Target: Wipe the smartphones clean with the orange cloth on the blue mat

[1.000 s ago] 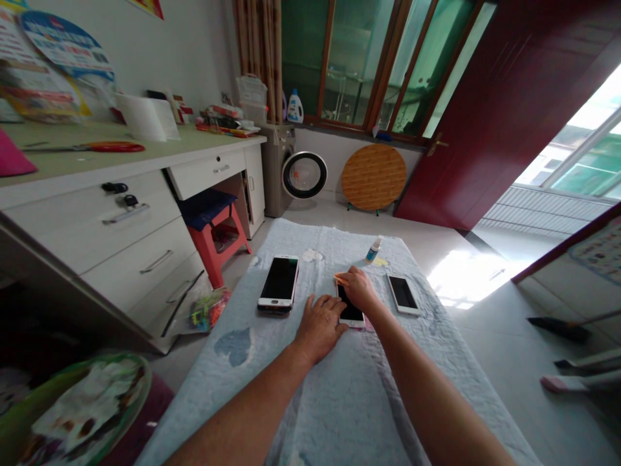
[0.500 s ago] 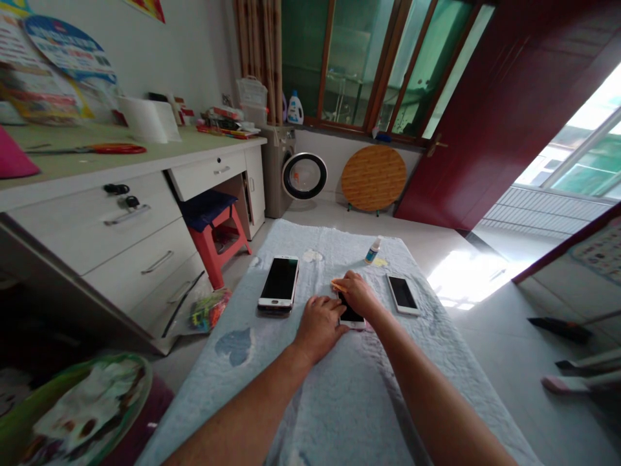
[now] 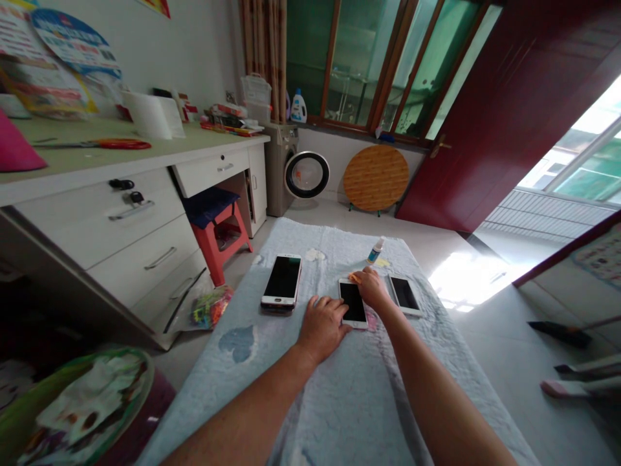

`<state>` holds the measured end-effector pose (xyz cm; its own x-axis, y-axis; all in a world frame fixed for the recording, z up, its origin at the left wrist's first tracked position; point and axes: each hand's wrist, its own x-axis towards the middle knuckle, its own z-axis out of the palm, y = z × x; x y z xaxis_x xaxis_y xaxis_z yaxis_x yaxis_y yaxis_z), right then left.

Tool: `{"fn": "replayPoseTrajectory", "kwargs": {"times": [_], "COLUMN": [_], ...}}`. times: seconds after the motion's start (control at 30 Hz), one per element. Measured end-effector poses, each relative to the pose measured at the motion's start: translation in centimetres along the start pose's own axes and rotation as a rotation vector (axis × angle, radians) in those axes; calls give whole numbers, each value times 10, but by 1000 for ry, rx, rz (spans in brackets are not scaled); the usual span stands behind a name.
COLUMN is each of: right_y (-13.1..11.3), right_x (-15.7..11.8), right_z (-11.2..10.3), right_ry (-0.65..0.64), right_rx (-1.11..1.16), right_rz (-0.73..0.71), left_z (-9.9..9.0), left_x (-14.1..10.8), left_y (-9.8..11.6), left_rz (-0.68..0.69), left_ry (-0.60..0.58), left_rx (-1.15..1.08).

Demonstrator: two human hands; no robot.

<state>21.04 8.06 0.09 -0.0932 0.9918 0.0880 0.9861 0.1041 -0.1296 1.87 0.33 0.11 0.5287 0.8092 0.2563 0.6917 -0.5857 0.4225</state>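
A white smartphone (image 3: 354,303) with a dark screen lies face up on the blue cloth, between my two hands. My left hand (image 3: 322,323) rests flat at its left edge, fingers stretched out, the tips touching the phone's side. With closed fingers my right hand (image 3: 372,288) presses an orange cloth (image 3: 355,277) onto the phone's far right corner. Just right of that hand lies another white phone (image 3: 405,295). Left of my hands sits a stack of phones (image 3: 281,285), a white one on top. A small spray bottle (image 3: 375,250) stands beyond my right hand.
A pale blue blanket (image 3: 242,395) covers the table. At the left are a white desk (image 3: 213,158), a red stool (image 3: 220,243) and a full bin (image 3: 145,388). A washing machine (image 3: 279,175) with its door open and a round wooden tabletop (image 3: 376,178) stand behind.
My right hand has slid the orange cloth right along the phone's far end, uncovering more of the screen. My left hand stays at the phone's left edge. The view has shifted slightly.
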Motion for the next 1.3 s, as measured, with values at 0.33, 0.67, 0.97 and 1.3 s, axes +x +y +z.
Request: {"fn": "replayPoseTrajectory", "kwargs": {"times": [0.33,0.67,0.97,1.3], "right_y": [-11,-34,-8,-5], "right_x": [-13,-53,-22,-23], "right_z": [2,-6,-1,1], "right_ry": [56,10,69,74], "right_rx": [23,100,82,22], "right_rz": [59,-154,-4,148], "left_z": [2,-2,4,4], "left_x": [2,1,1,2], "left_y": [-3,0,-5,-6], "left_rz": [19,15,27,17], "left_ry": [-4,-12,0,-10], "left_rx": [-5,-14,-9,-6]}}
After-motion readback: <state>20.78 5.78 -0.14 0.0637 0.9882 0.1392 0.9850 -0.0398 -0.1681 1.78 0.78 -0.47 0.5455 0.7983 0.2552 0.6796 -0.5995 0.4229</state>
